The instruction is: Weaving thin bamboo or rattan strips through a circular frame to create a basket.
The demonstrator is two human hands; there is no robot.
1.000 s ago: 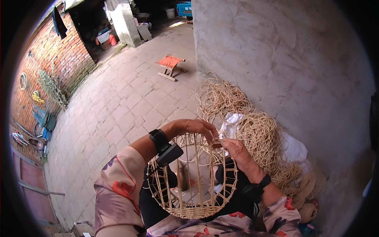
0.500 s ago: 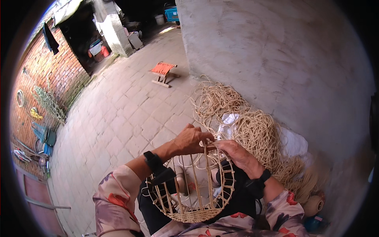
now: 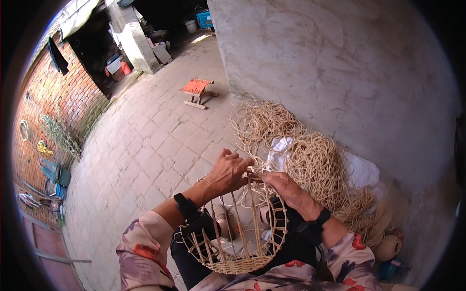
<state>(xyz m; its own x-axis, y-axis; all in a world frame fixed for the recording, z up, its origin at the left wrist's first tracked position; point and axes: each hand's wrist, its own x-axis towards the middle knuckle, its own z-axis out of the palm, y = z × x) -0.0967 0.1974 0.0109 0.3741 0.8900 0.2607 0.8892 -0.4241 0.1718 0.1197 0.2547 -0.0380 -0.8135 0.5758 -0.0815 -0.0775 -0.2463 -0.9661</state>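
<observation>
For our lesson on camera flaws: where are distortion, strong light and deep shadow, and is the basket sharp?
Head view: the brick wall bends toward the picture's black rim; head view: sunlight brightens the pillar, while the opening beside it is mostly dark; head view: the basket looks fairly sharp.

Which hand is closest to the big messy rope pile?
The right hand, thumb at the basket: the tan rope pile shows just beside it. The left hand sits farther left, with paving behind it.
</observation>
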